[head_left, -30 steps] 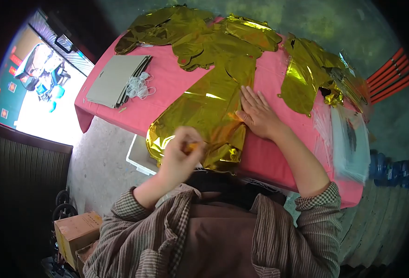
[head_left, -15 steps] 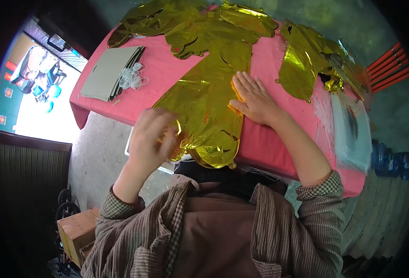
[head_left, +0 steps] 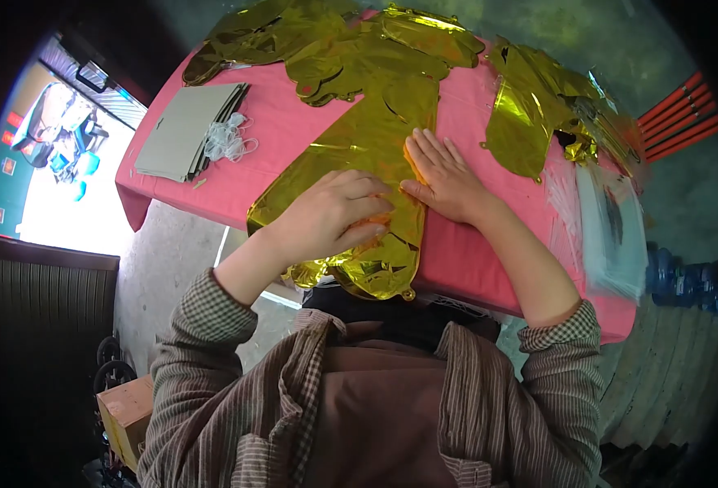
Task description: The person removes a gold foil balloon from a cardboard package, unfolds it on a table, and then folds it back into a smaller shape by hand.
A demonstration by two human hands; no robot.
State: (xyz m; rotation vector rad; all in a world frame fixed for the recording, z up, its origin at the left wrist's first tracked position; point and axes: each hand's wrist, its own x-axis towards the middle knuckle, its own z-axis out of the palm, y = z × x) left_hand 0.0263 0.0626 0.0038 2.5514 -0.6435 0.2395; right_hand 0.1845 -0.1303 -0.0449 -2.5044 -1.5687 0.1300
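A flat, uninflated gold foil balloon (head_left: 338, 154) stretches across the table toward me, its rounded near end (head_left: 379, 281) crinkled and hanging at the edge by my lap. My right hand (head_left: 448, 179) lies flat along the balloon's right side, fingers stretched out and thumb apart. Over the lower middle of the same foil is my left hand (head_left: 330, 211), its fingers loosely bent and the thumb apart from them. Orange reflections of the skin show in the foil beside both hands.
More gold foil balloons lie along the far side (head_left: 326, 61) and at the right (head_left: 521, 106) of the pink-covered table (head_left: 285, 118). Grey card sheets (head_left: 181, 130) and tangled white string (head_left: 230, 138) sit at left. Clear plastic bags (head_left: 611, 236) rest at right. A cardboard box (head_left: 127, 411) stands lower left.
My left hand has moved right and inward from the balloon's left edge onto its lower middle. More of that left edge now shows. My right hand stays in place on the foil.
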